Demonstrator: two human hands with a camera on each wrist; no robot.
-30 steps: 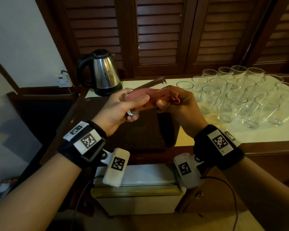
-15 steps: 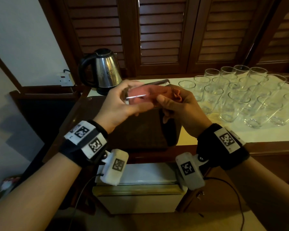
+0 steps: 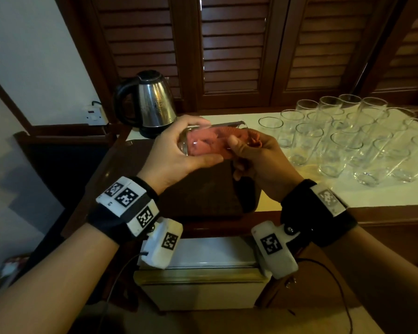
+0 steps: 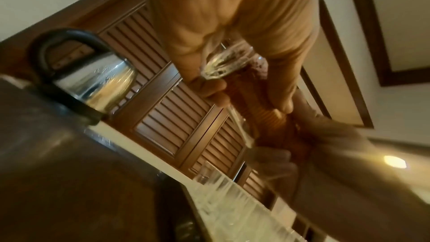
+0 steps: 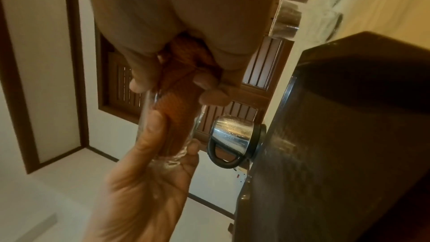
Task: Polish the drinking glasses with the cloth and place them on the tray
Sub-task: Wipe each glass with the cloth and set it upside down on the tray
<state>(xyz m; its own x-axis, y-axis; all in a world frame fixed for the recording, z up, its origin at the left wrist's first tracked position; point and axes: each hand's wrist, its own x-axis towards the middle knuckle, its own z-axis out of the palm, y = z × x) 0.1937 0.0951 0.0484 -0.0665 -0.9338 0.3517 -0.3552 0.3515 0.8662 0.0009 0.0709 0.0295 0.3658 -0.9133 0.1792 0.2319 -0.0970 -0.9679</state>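
Note:
A clear drinking glass [image 3: 191, 141] lies sideways in the air above the dark tray [image 3: 203, 196], its base toward the left. My left hand [image 3: 181, 153] grips its base end, thumb underneath. A pink-red cloth [image 3: 210, 144] is stuffed inside the glass. My right hand [image 3: 253, 155] pinches the cloth at the glass's mouth, fingers curled round it. In the left wrist view the glass base [image 4: 223, 63] and the cloth [image 4: 263, 117] show between my fingers. The right wrist view shows the cloth [image 5: 179, 98] running down into the glass [image 5: 172, 146].
Several upright glasses [image 3: 343, 138] crowd the pale counter [image 3: 384, 194] on the right. A steel kettle [image 3: 152, 102] stands at the back left, by a wall socket [image 3: 94, 114]. Louvred wooden doors [image 3: 227, 49] close off the back. A white cabinet [image 3: 203, 268] sits below the counter edge.
The glass has turned in my hands and levelled out, with the cloth pushed deeper inside. Both hands have stayed in about the same place above the tray.

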